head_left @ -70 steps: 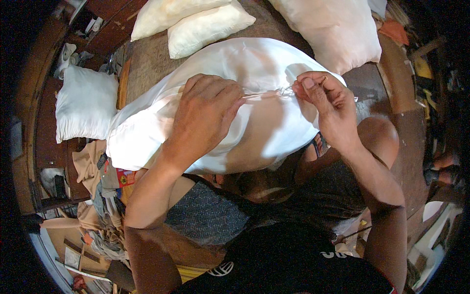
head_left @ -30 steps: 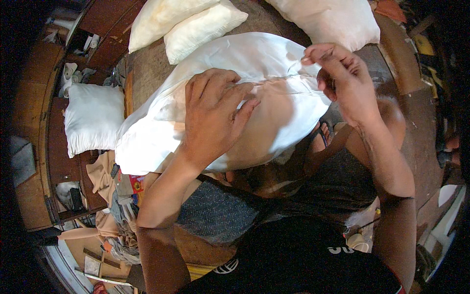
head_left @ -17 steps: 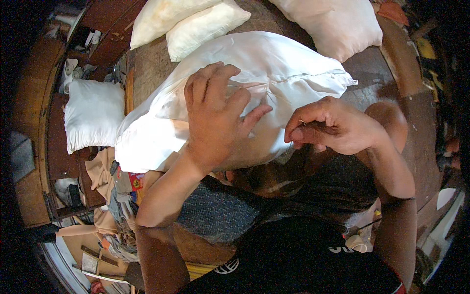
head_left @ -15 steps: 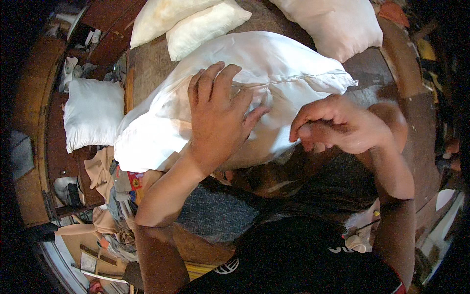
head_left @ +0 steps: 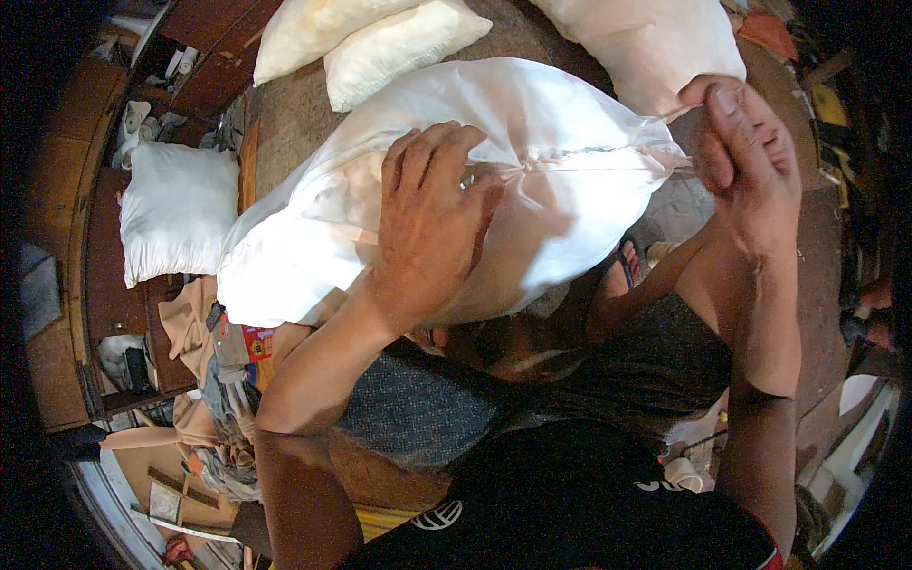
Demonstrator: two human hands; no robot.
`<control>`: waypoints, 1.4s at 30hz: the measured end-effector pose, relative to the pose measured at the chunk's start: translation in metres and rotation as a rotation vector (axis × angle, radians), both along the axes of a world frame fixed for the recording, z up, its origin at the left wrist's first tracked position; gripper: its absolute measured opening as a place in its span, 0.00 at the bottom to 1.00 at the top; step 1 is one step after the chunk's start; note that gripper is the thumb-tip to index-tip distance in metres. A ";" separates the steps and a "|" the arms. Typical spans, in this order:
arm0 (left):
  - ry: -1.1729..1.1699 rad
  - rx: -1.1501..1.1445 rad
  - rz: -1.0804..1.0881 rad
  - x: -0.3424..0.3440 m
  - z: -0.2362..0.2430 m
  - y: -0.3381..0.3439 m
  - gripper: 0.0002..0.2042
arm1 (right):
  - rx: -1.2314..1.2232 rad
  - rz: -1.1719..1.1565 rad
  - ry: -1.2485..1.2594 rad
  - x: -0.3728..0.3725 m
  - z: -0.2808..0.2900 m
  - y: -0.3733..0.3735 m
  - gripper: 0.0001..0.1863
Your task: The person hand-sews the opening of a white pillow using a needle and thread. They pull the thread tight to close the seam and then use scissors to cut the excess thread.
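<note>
A large, plump white pillow (head_left: pixel 560 218) lies across my lap and the wooden surface in front of me. Along its upper right side runs a puckered seam, with the cloth gathered into creases near the middle. My left hand (head_left: pixel 432 218) grips the pillow's cloth just left of those creases, fingers bent and thumb partly hidden. Off the pillow's right corner, my right hand (head_left: pixel 750 152) is raised with its fingers closed in a pinch. Whatever it holds is too small to make out.
Two cream pillows (head_left: pixel 408 52) lie at the far left and a pale pillow (head_left: pixel 646 47) at the far right. Another white pillow (head_left: pixel 180 209) rests on the left, above a heap of cloth (head_left: pixel 195 323). A brown wooden cabinet (head_left: pixel 62 370) stands along the left edge.
My right hand has moved up and to the right, from beside the pillow's lower right side to beyond its right corner. My left hand has shifted slightly right, its thumb drawn in.
</note>
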State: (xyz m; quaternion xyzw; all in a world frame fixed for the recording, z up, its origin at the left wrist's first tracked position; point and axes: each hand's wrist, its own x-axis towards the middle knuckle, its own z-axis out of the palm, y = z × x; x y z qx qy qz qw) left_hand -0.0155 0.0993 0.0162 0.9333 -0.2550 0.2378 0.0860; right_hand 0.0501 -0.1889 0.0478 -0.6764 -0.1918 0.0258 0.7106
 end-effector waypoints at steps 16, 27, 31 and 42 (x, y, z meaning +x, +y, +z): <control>-0.006 -0.081 0.017 0.003 0.008 0.006 0.09 | -0.213 -0.042 -0.108 -0.004 -0.016 0.028 0.13; -0.027 -0.011 0.024 0.011 0.010 0.021 0.08 | -0.967 -0.150 -0.619 0.002 -0.040 0.032 0.08; 0.009 -0.091 0.018 0.007 0.018 0.020 0.08 | -0.936 -0.209 -0.692 0.013 -0.027 0.017 0.07; -0.067 -0.043 -0.046 0.003 0.012 0.004 0.12 | -0.702 -0.104 -0.317 0.001 -0.006 0.013 0.11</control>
